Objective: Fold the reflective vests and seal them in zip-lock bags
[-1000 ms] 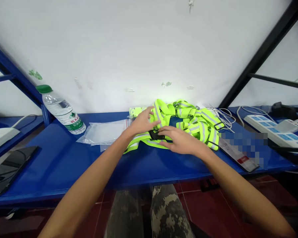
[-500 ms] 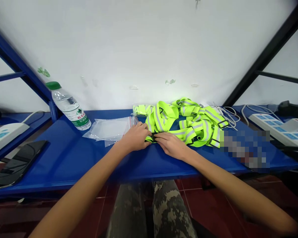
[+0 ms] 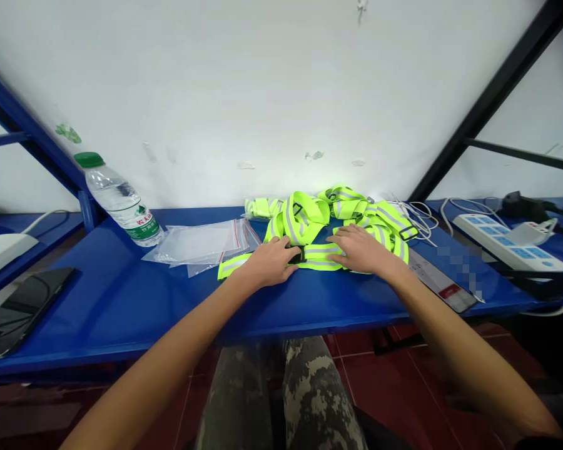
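A neon yellow-green reflective strap (image 3: pixel 321 256) with a grey stripe lies flat along the front of a heap of similar straps (image 3: pixel 300 219). My left hand (image 3: pixel 273 259) is closed on it beside a black buckle (image 3: pixel 301 254), fingers curled over the band. One end of the strap (image 3: pixel 232 265) sticks out to the left beneath that wrist. Farther right, my right hand (image 3: pixel 359 249) rests over the strap and the pile's front edge, thumb and fingers apart. Its palm side is hidden.
Clear zip bags (image 3: pixel 197 244) lie left of the straps, near a water bottle (image 3: pixel 124 206). A phone (image 3: pixel 443 284) sits by my right forearm, a dark phone (image 3: pixel 23 306) far left. White cables (image 3: pixel 420 219) and a power strip (image 3: pixel 511 244) are right, on the blue table (image 3: pixel 169 312).
My right hand has moved right along the strap, away from my left hand. The strap now lies straighter, its left end showing past my left wrist. The view has shifted slightly.
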`<action>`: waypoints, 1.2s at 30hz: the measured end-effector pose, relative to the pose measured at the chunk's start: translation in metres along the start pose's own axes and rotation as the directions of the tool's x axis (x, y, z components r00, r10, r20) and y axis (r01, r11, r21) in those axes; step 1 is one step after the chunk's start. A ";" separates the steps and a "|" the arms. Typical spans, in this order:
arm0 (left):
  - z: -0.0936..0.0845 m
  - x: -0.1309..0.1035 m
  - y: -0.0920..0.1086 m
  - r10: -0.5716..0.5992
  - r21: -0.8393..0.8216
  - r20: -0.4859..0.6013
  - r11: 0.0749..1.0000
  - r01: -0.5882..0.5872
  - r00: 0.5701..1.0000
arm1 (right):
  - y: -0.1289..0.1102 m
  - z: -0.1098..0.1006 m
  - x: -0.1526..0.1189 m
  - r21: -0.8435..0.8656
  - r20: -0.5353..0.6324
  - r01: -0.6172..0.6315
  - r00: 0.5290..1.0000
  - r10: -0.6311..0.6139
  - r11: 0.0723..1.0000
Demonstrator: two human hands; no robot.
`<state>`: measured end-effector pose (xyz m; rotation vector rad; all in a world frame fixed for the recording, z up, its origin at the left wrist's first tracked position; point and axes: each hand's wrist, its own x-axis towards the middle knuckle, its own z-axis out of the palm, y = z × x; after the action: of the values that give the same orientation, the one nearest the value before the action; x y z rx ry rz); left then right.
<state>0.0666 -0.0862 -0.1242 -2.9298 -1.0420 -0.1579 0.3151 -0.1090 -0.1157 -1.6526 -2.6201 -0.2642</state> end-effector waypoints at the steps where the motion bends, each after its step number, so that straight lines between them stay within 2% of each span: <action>1: -0.001 -0.001 0.000 -0.005 0.005 0.005 1.000 0.005 1.000 | 0.005 -0.002 0.001 -0.029 0.058 0.008 0.998 -0.007 1.000; 4: -0.003 -0.005 -0.001 -0.020 0.038 -0.004 0.999 0.020 1.000 | 0.015 -0.008 0.005 -0.009 0.156 0.024 0.988 -0.022 1.000; 8: -0.001 -0.009 -0.003 -0.023 0.094 -0.043 0.995 0.027 0.999 | 0.024 -0.021 0.006 0.264 0.207 -0.049 0.978 -0.007 0.963; 12: 0.006 -0.013 -0.004 -0.009 0.093 -0.073 0.996 0.016 0.997 | 0.032 -0.034 0.004 0.582 0.108 -0.087 0.994 0.029 0.809; 15: 0.011 -0.015 -0.003 -0.034 0.089 -0.123 0.995 0.045 0.992 | 0.035 -0.038 0.006 0.651 0.017 -0.060 0.998 0.065 0.757; 18: 0.016 -0.015 0.000 -0.059 0.103 -0.155 0.992 0.076 0.986 | 0.032 -0.035 0.009 0.725 -0.047 -0.091 0.982 0.182 0.683; 21: 0.020 -0.013 0.003 -0.094 0.122 -0.159 0.986 0.114 0.983 | 0.024 -0.030 0.010 0.859 -0.020 -0.147 0.948 0.319 0.491; 25: 0.023 -0.004 0.009 -0.132 0.128 -0.172 0.980 0.155 0.976 | 0.013 -0.018 0.013 0.980 0.118 -0.172 0.903 0.414 0.097; 27: 0.024 0.000 0.010 -0.119 0.110 -0.181 0.984 0.140 0.976 | 0.009 -0.010 0.017 0.992 0.122 -0.128 0.869 0.480 -0.019; 28: 0.025 0.002 0.011 -0.116 0.091 -0.187 0.987 0.134 0.976 | 0.006 -0.005 0.020 0.993 0.112 -0.107 0.845 0.523 -0.039; 29: 0.026 0.002 0.011 -0.120 0.066 -0.194 0.989 0.134 0.974 | 0.003 -0.001 0.022 0.995 0.094 -0.092 0.816 0.570 -0.032; 31: 0.028 0.002 0.010 -0.140 0.006 -0.213 0.990 0.144 0.967 | -0.004 0.009 0.027 0.995 0.009 -0.071 0.744 0.668 0.065; 33: 0.029 0.000 0.010 -0.149 -0.070 -0.238 0.988 0.136 0.960 | -0.015 0.017 0.029 0.962 -0.152 -0.066 0.673 0.724 0.264; 34: 0.029 -0.001 0.010 -0.155 -0.126 -0.254 0.984 0.127 0.955 | -0.021 0.021 0.029 0.919 -0.251 -0.065 0.661 0.707 0.388; 36: 0.029 -0.003 0.010 -0.214 -0.307 -0.292 0.944 0.120 0.932 | -0.034 0.026 0.028 0.771 -0.437 -0.046 0.688 0.580 0.635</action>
<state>0.0731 -0.0935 -0.1531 -2.8970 -1.3061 -0.8286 0.2741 -0.0939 -0.1428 -1.3520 -1.5080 0.1687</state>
